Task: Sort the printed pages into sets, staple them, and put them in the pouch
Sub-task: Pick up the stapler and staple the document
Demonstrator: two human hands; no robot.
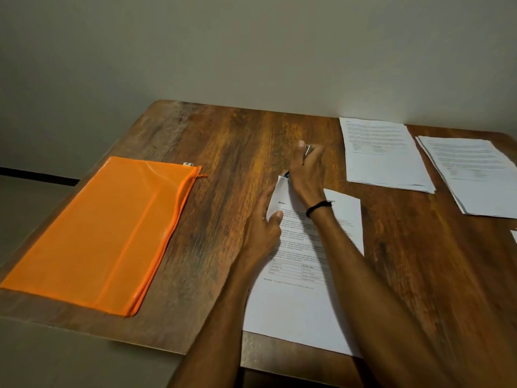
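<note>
A set of printed pages (pixel 300 298) lies on the wooden table in front of me, its near edge over the table's front. My left hand (pixel 261 231) pinches the set's top left corner and lifts it a little. My right hand (pixel 306 172) grips a stapler (pixel 307 149) at that same corner; only its metal tip and a dark bit near the paper show. An orange zip pouch (pixel 95 233) lies flat at the left, zipper along its right side.
Two more stacks of printed pages lie at the back right: one (pixel 383 155) near the wall, another (pixel 475 175) by the right edge. The corner of a further sheet (pixel 514 236) peeks in at the far right. The wooden table (pixel 223 141) stands against a wall.
</note>
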